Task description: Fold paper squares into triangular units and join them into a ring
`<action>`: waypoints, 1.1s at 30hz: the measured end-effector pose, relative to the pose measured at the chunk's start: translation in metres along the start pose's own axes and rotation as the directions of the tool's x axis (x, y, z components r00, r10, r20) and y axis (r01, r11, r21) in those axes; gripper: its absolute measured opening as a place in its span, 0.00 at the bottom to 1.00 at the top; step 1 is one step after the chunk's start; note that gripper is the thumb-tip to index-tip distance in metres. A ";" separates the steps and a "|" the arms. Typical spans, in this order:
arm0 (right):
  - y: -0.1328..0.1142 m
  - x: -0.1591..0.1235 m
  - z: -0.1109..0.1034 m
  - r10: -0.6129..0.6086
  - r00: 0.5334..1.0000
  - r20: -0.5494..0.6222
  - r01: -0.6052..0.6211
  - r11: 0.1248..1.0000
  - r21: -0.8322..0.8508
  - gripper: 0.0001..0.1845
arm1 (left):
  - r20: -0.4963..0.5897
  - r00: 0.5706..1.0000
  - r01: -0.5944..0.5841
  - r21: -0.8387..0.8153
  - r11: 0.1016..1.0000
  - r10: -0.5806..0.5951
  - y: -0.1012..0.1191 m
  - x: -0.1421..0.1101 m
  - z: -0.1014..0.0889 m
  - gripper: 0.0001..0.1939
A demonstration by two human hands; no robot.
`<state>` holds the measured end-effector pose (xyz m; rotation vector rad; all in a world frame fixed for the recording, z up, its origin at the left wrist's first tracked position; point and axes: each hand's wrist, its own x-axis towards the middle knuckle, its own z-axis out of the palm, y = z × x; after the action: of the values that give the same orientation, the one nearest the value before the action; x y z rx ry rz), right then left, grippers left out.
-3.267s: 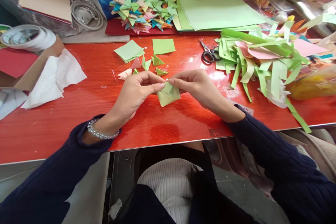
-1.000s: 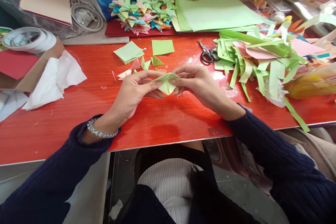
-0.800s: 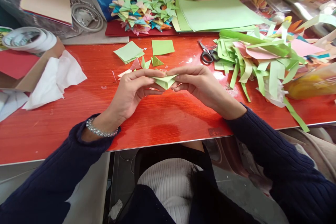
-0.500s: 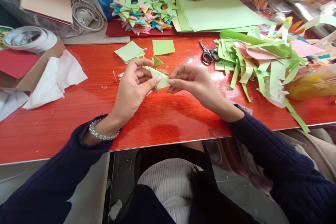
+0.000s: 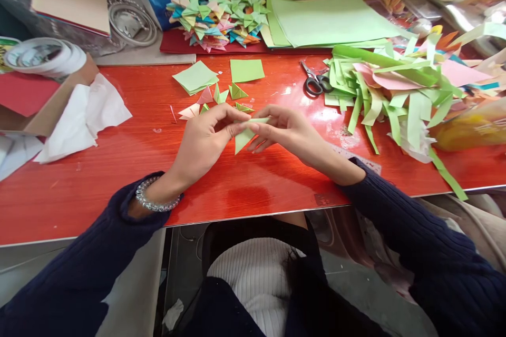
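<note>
A pale green piece of folded paper (image 5: 244, 139) is pinched between both hands above the red table, one pointed corner hanging down. My left hand (image 5: 209, 137) grips its upper left edge with thumb and fingers. Closed on its upper right side is my right hand (image 5: 282, 129), thumb in front and fingers partly behind. Just beyond the hands lie small folded triangles: a pink one (image 5: 205, 96), a light green one (image 5: 220, 95) and a darker green one (image 5: 237, 91). Behind these are a stack of pale green squares (image 5: 195, 77) and a brighter green square (image 5: 247, 70).
Black-handled scissors (image 5: 313, 84) lie right of the squares, beside a heap of paper strips (image 5: 375, 89). Large green sheets (image 5: 332, 20) and colourful folded-paper rings (image 5: 215, 16) sit at the back. Tape rolls (image 5: 45, 55) and white tissue (image 5: 85, 116) are at left.
The folded paper has been turned so a corner points down. My right hand has moved left, close against my left hand, which has shifted slightly and uncovered the small triangles behind it.
</note>
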<state>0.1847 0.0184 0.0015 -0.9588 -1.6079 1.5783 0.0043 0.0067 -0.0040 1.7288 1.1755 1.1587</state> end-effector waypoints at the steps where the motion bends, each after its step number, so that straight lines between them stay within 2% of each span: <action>1: -0.001 0.000 0.000 -0.013 1.000 -0.026 0.013 1.000 -0.011 0.20 | 0.005 1.000 0.001 0.018 1.000 -0.001 0.001 0.000 0.000 0.03; 6: -0.001 0.000 -0.001 -0.033 0.997 -0.068 0.033 0.999 -0.012 0.19 | -0.022 0.997 0.069 0.006 0.998 -0.069 0.000 0.002 -0.002 0.03; 12: 0.000 0.000 0.000 0.041 0.999 0.021 -0.040 0.999 -0.021 0.17 | -0.052 0.997 0.069 0.203 0.977 -0.060 -0.001 0.002 -0.003 0.06; 15: 0.000 0.001 -0.001 0.008 0.999 -0.042 -0.008 1.000 0.000 0.14 | -0.049 0.998 0.055 0.106 0.993 -0.050 -0.001 0.001 -0.003 0.05; 19: 0.002 0.001 -0.002 -0.065 0.990 -0.126 0.068 0.997 0.023 0.09 | -0.022 0.996 0.088 -0.073 0.993 -0.090 -0.002 0.001 -0.002 0.13; 23: 0.003 0.000 -0.002 -0.139 0.982 -0.130 0.138 0.990 -0.012 0.13 | 0.000 0.991 0.132 -0.114 0.985 -0.133 0.000 0.001 -0.003 0.12; 27: 0.002 -0.001 -0.003 -0.093 0.985 -0.147 0.091 0.996 -0.020 0.14 | -0.015 0.989 0.146 -0.113 0.983 -0.149 0.004 -0.001 -0.004 0.15; 33: 0.002 0.001 -0.006 -0.032 0.982 -0.185 0.035 0.999 0.012 0.16 | -0.023 0.990 0.135 -0.067 0.989 -0.136 0.003 -0.002 -0.004 0.15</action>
<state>0.1894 0.0219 -0.0001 -1.0323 -1.4740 1.4327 0.0008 0.0046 0.0001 1.5637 1.2386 1.1295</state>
